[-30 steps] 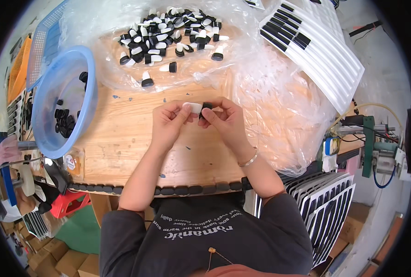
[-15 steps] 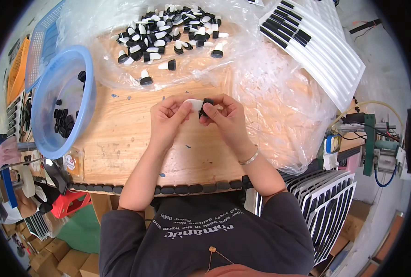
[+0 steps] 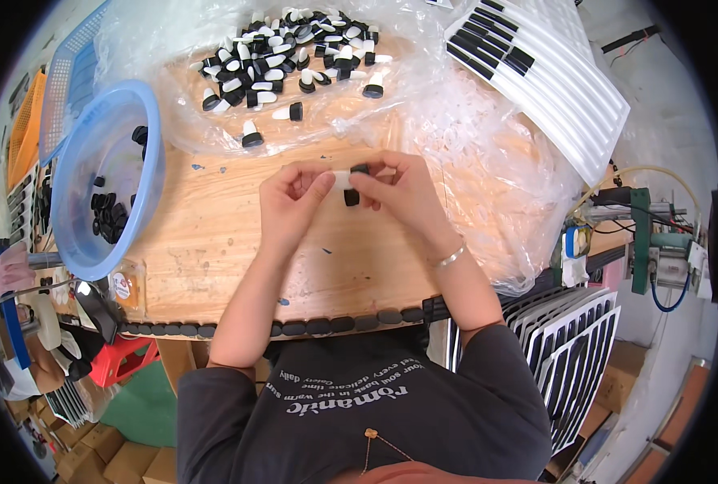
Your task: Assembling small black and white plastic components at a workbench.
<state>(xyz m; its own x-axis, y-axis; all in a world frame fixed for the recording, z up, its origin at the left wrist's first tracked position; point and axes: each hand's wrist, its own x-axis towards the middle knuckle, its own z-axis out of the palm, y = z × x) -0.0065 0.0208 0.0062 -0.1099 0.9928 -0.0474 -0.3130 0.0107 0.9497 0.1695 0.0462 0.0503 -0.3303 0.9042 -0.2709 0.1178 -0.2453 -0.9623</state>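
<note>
A wooden table [image 3: 206, 278] fills the middle, with clear plastic sheeting [image 3: 480, 194] spread over its far and right parts. At the upper right lies a white ribbed tray [image 3: 576, 121], black strips set in 1 end. A blue basin [image 3: 154, 149] stands at the left, small black parts [image 3: 109, 216] inside. Beyond the hands, a heap of black-and-white pieces [image 3: 294, 50] lies on the sheeting, with 2 more just on its near side. The right hand [image 3: 403, 198] pinches the black end of 1 held piece [image 3: 341, 181] between thumb and fingers; the left hand [image 3: 288, 208], likewise closed, grips its white end. The piece is above the table's middle, between the 2 thumbs.
</note>
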